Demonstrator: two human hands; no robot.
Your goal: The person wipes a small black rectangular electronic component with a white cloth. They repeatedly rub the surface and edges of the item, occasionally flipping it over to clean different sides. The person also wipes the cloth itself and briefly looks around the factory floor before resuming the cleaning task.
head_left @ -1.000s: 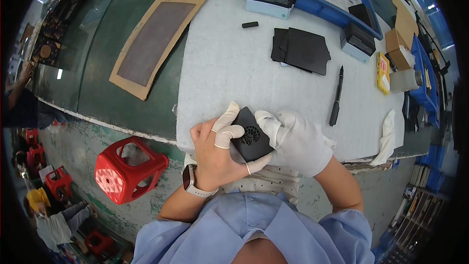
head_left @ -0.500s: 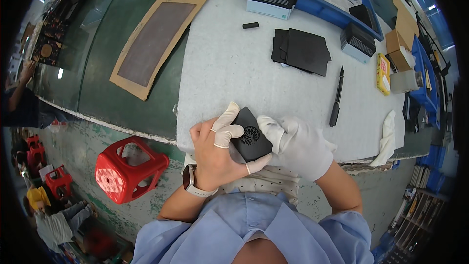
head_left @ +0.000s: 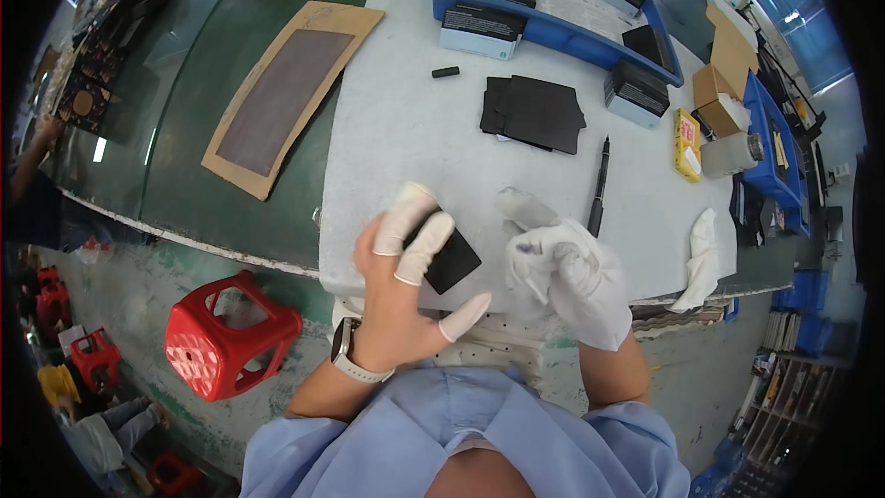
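Note:
A thin black card-like plate (head_left: 454,263) lies at the near edge of the white-covered table. My left hand (head_left: 396,286), with pale finger cots on the thumb and two fingers, spreads over its left side. Those two fingertips overlap the plate, and the thumb stands apart from it. To the plate's right hovers my right hand (head_left: 572,272) in a white glove with dark smudges. One of its fingers points out while others curl, partly blurred; nothing shows in it. Farther off lies a stack of similar black plates (head_left: 544,115).
A black pen (head_left: 600,189) lies right of my hands, beside a crumpled white cloth (head_left: 701,258). Behind are a small black block (head_left: 445,72), boxes (head_left: 636,92) and a blue tray (head_left: 572,32). Cardboard (head_left: 286,97) lies left; a red stool (head_left: 230,337) stands on the floor.
My right hand has come off the black plate and moved right. The left thumb has released its lower edge. The plate's patterned face no longer shows; a plain one does. The view has shifted slightly.

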